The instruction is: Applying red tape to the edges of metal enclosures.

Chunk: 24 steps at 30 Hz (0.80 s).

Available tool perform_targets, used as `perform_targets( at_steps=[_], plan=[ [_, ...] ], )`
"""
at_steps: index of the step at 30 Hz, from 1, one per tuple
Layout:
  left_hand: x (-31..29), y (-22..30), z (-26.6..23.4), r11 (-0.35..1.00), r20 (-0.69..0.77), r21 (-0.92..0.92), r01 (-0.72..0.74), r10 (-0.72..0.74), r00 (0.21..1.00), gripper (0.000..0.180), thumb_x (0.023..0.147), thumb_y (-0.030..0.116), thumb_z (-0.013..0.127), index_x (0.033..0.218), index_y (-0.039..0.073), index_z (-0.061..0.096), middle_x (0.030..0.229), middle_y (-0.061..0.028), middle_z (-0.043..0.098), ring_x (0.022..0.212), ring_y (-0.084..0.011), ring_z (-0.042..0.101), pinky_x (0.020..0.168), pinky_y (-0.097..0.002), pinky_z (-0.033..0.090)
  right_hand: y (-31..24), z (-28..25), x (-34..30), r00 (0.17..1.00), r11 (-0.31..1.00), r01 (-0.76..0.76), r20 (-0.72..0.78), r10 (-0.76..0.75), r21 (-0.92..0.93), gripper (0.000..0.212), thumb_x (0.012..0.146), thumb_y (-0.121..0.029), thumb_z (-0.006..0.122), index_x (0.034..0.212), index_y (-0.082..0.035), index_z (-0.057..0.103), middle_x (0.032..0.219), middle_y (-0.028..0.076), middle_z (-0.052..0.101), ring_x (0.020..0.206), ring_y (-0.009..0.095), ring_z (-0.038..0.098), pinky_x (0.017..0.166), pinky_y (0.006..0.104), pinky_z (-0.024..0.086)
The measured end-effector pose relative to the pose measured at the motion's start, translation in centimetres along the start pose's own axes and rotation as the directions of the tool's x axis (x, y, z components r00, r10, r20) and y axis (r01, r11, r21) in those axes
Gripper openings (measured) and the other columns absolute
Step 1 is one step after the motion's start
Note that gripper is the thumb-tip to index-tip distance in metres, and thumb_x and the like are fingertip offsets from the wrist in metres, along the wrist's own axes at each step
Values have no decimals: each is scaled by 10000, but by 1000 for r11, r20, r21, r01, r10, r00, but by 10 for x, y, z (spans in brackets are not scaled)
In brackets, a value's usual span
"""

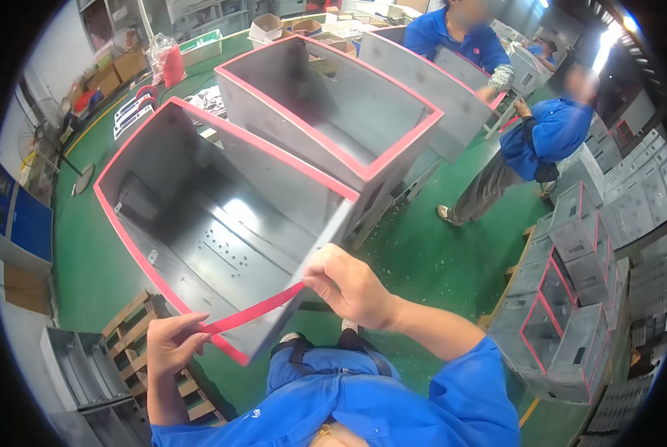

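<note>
Before me stands a large open grey metal box [274, 216], its rim lined with red along several sides. A red strip [253, 312] stretches between my hands over the box's near edge, which shows bare grey up to the right corner. My left hand [172, 344] pinches the strip by the near left corner. With thumb and fingers closed, my right hand [352, 289] grips the strip's other end above the near edge. Whether the strip touches the rim under my hands is hidden.
A second red-rimmed grey box [393, 127] stands right behind, with a third [423, 82] beyond it, where a co-worker [460, 33] leans over. Another person [545, 141] stands at the right. Stacked grey boxes [572, 313] are at the right, a wooden pallet [128, 346] at the left.
</note>
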State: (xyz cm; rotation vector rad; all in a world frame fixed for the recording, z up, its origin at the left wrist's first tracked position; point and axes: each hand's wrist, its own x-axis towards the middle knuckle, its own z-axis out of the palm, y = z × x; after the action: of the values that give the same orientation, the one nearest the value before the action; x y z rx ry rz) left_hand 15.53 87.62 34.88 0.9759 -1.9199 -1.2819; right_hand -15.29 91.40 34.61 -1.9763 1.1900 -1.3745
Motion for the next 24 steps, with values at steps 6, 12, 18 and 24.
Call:
perform_targets(
  at_steps=[6,12,18,24],
  plan=[
    [-30,31,44,976,-170,102,195,-176,970,103,755,-13,633,854,-30,650,640,-69,631,501,-73,554,445,-184,418,11,-69,1,995,996,4,96,-12,85,80,819,-20,593,891,-25,560,796,68,538,698,177,533,637,279,434],
    [-47,45,53,969,-309,107,222,-180,934,59,794,-9,608,833,-47,631,634,-66,620,521,-87,560,466,-195,435,24,-90,14,979,962,-147,171,109,228,128,845,-37,577,969,-5,572,863,33,581,748,88,555,680,226,462],
    [-58,36,45,956,-352,26,291,-264,898,54,808,-4,595,811,-55,613,687,-83,618,581,-99,568,513,-208,452,41,-95,29,883,821,-452,304,357,348,123,840,-101,602,907,-16,545,780,41,608,658,79,565,611,237,475],
    [-58,30,40,963,-373,-17,269,-256,892,56,807,-1,594,816,-52,614,718,-54,586,577,-88,535,488,-188,424,51,-93,54,835,855,-467,431,342,225,84,867,-109,570,892,-40,529,713,-12,539,640,57,515,592,207,437]
  ],
)
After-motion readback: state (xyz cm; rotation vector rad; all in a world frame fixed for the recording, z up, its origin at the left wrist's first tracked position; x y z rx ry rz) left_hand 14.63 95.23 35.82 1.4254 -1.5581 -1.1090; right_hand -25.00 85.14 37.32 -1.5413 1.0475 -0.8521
